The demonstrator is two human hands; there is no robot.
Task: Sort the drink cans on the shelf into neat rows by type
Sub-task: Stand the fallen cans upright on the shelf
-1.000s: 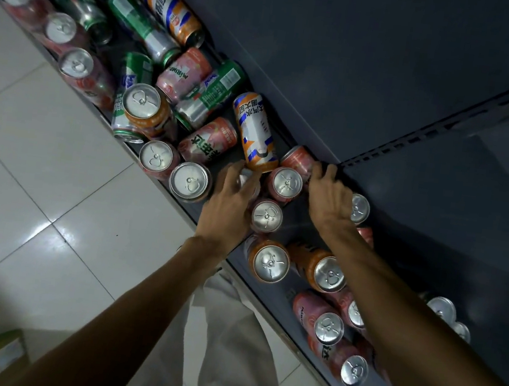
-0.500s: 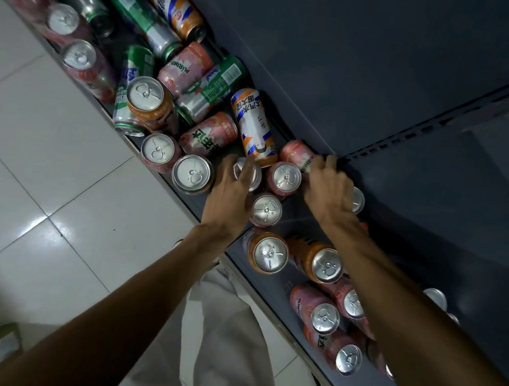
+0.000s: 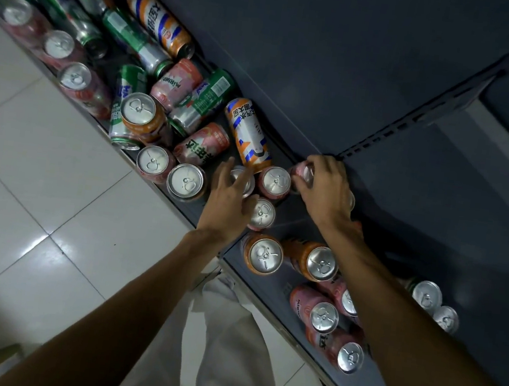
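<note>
A dark shelf (image 3: pixel 270 291) holds many drink cans, some upright, some lying down. My left hand (image 3: pixel 228 201) rests over an upright can (image 3: pixel 243 178) with fingers spread around its top. My right hand (image 3: pixel 327 190) grips a pink can (image 3: pixel 302 173) at the back of the shelf, near the upright post. Two pink upright cans (image 3: pixel 275 182) (image 3: pixel 261 214) stand between my hands. An orange-and-white can (image 3: pixel 249 134) lies on its side just beyond them. Orange cans (image 3: pixel 263 255) (image 3: pixel 318 263) stand under my right forearm.
To the left lies a jumble of green (image 3: pixel 203 103), pink (image 3: pixel 176 84) and orange cans (image 3: pixel 140 116). More pink cans (image 3: pixel 321 315) stand at the right. The shelf's back wall (image 3: pixel 327 57) is close behind. White floor tiles (image 3: pixel 37 198) lie below the shelf edge.
The view has shifted slightly. My right hand has closed more around the pink can at the back. My left hand stays on the upright can.
</note>
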